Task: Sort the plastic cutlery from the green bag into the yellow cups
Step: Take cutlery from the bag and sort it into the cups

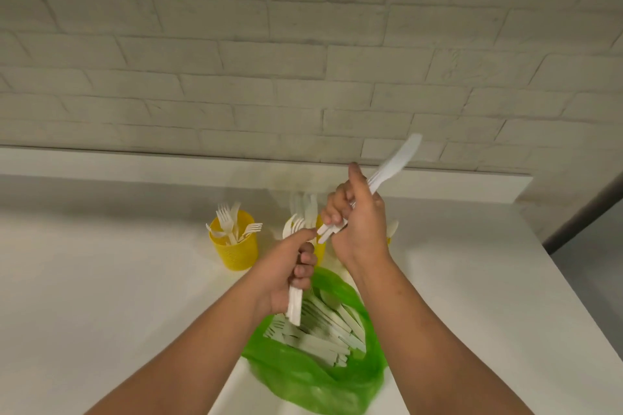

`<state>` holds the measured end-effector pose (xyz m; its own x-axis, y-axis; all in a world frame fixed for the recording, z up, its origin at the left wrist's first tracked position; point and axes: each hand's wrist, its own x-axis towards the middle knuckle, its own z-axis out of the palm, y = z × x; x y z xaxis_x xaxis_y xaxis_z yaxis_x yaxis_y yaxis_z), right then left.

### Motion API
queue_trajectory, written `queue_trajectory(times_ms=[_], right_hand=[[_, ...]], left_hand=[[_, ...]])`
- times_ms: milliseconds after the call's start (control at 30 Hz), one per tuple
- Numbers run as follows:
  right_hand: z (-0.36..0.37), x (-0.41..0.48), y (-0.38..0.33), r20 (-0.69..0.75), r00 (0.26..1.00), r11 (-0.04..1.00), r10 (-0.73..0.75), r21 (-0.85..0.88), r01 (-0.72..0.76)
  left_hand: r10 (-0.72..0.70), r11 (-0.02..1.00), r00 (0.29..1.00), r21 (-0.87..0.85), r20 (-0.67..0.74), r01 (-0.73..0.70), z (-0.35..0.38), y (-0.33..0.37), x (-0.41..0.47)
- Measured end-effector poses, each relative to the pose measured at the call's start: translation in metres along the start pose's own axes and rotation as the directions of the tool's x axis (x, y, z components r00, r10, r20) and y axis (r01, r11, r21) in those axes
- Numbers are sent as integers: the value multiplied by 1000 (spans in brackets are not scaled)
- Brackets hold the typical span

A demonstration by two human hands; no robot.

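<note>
- My right hand (357, 226) has its fingers (332, 212) curled tight round the handles of a few white plastic knives (394, 165), thumb up along them.
- The knives' long axis slants from the handle ends, low and left by my knuckles, up to the blades, high and right against the wall; the blades are blurred.
- My left hand (286, 266) is just beside the right, its fingers (305, 266) clamped on a mixed bundle (294, 307): fork tines and a rounded head show above the fist, and flat handles stick out below.
- The knife handles end almost against my left forefinger, so the right hand looks nearer the cups.
- Just behind both hands stands the middle yellow cup (322, 246), half hidden, with pale upright pieces in it. I judge the knives must swing handles-down to go in.
- To the left, well apart, the fork cup (232, 253) holds forks, tines up.
- A yellow sliver (388, 240) past my right wrist may be a third cup; I cannot tell.
- Under my wrists the green bag (303, 377) lies open on the white table (101, 280), with plenty of loose cutlery (323, 330) crisscrossed inside.
</note>
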<state>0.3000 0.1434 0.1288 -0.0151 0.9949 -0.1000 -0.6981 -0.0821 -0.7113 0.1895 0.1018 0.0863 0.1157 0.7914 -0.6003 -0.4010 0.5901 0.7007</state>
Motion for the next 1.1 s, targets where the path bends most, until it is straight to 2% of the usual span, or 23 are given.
queue_trajectory(times_ms=[67,200,267,333,433,533,567,633,733,833,867,1000,1100], right_hand=[[1,-3,12,-60,998,999,19,42,-16],[-5,-9,29,-92,995,999,36,27,-34],[-9,-6,27,-94,994,998,57,12,-56],[-16,-3,20,-77,993,995,89,-48,-93],[-30,-8,11,64,968,940,242,-264,-218],[-41,-20,7,171,893,820,417,-494,-288],[-43,-24,6,185,865,782,466,-544,-304],[-42,-29,7,202,817,708,541,-634,-312],[-40,-30,7,205,787,674,581,-663,-325],[-37,-29,7,207,787,687,582,-644,-338],[-36,-29,8,212,785,689,583,-640,-339],[-29,-30,12,235,782,707,577,-623,-335],[-25,-27,20,221,843,723,491,-643,-253]], left_hand=[[3,986,1000,-169,28,2,6,1,0],[23,971,998,-239,59,-9,9,3,0],[9,975,998,-222,57,4,7,2,-1],[52,991,999,-125,9,-51,4,5,-3],[289,957,953,13,-92,-289,-3,26,-5],[535,843,844,81,-39,-531,-3,61,-15],[601,790,799,158,-4,-593,-3,71,-18],[709,616,701,416,77,-669,-2,83,-22],[736,369,659,725,154,-582,-8,88,-21],[762,201,619,839,190,-506,-14,88,-16],[777,181,603,853,182,-490,-14,87,-16],[823,210,557,852,111,-480,-15,82,-9],[828,167,543,862,142,-479,-11,84,-8]])
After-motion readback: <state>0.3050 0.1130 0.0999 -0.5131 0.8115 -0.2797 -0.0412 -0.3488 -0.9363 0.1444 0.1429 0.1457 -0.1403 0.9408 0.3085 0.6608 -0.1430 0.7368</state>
